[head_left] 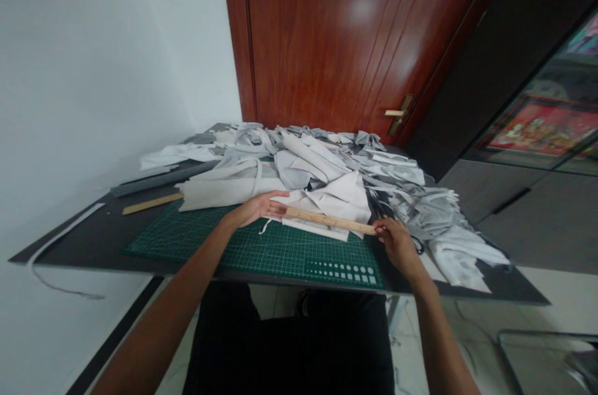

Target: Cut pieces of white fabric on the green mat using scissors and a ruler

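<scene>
A flat wooden ruler (329, 220) lies across a pale fabric piece (339, 199) at the near edge of a heap of white and grey fabric offcuts (322, 164). My left hand (255, 208) is at the ruler's left end, with the end between thumb and fingers. My right hand (397, 247) grips the right end. Beneath both hands spreads a green cutting mat (252, 252), its grid printed in white. Part of the fabric hangs over the mat's far side, and a thin white string trails onto it.
The dark table (79, 239) holds everything. A short wooden strip (152, 203) and a long grey bar (163, 178) lie at its left. More grey fabric (443, 220) spreads right. A white wall stands left, a wooden door (327, 33) behind.
</scene>
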Demonstrator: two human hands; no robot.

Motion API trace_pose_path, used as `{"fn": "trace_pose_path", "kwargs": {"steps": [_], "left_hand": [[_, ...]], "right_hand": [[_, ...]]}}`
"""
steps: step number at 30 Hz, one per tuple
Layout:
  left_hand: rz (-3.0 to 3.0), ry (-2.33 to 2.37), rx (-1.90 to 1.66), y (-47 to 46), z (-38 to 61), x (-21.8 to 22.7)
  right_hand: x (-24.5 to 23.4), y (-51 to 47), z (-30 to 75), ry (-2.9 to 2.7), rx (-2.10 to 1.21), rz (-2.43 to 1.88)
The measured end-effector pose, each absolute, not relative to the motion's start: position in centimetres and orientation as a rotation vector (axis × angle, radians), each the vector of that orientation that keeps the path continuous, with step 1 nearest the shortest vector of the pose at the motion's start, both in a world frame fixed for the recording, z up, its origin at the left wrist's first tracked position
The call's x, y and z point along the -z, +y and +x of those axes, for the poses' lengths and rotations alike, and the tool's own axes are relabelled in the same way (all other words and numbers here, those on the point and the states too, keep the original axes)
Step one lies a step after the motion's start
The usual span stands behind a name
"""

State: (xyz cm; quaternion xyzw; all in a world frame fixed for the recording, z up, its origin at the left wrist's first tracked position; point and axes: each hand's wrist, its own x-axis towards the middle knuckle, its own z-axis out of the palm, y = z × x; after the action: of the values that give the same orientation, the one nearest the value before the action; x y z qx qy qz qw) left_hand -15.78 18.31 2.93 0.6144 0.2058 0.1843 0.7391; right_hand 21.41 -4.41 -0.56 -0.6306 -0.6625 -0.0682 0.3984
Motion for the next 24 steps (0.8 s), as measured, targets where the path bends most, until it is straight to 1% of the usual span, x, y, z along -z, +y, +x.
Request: {"fn": "trace_pose_path", "kwargs": {"steps": [5,9,15,20,24], "left_hand": [[1.541,0.481,-0.375,17.7,-15.6,-2.6],[1.737,0.544,-0.383,16.7,-15.5,-2.8],[1.598,0.423,-0.243,17.0,-16.5,-2.8],[1.776,0.421,-0.236,17.0,-17.0,-2.9],[1.720,0.389,-0.228,17.2,-17.4,-3.1]], "right_hand": [[1.2,-4.3,21.7,-1.744,0.257,-1.680],[1.2,-3.5,19.9,-1.853,0.221,-1.673],[0.0,-1.9,13.9,-2.002,0.175,-1.694],[0.0,-0.5,9.4,-1.996,0.186,-1.734],[0.7,0.6,8.1,-1.877,0.119,-1.711]]}}
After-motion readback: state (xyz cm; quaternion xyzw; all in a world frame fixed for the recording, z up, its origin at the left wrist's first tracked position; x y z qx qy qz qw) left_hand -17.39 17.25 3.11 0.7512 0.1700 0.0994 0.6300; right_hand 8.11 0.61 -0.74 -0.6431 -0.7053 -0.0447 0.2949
